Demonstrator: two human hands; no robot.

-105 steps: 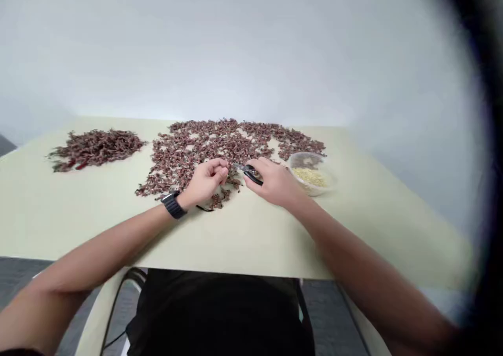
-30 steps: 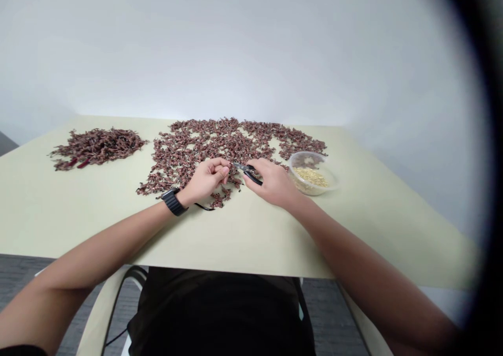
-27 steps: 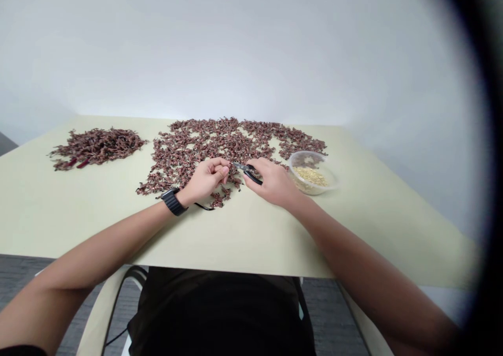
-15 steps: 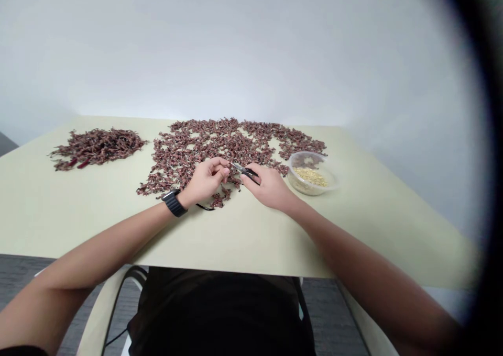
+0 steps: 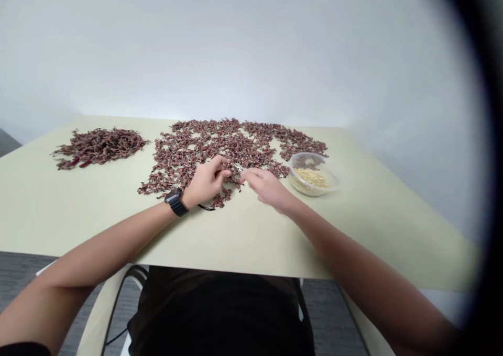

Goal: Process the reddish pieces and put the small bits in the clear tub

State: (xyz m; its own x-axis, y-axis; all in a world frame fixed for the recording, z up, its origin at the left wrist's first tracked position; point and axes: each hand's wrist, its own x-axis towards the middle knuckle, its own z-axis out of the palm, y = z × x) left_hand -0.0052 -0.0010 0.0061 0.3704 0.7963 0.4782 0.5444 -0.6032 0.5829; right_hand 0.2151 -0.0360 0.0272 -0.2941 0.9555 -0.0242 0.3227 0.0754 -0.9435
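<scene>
Left of the bowl (image 5: 312, 174), the left hand (image 5: 208, 180) is pinched shut over the brown bits (image 5: 220, 146). The right hand (image 5: 267, 187) is just beside it, and I cannot tell its grip.

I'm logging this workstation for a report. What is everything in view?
table: one, pale yellow-green, across the view
spread of pieces: one, reddish-brown, mid-table, far side
heap: one, reddish-brown, far left of the table
bowl: one, clear, holds yellowish bits, right of the hands
tool: one, metal tip, between the hands, mostly hidden
cord: one, black, by the left wrist
chair: one, pale with black tubing, below the table edge
watch: one, black, left wrist
left hand: fingers curled, at the spread's near edge
right hand: beside the tool, blurred
</scene>
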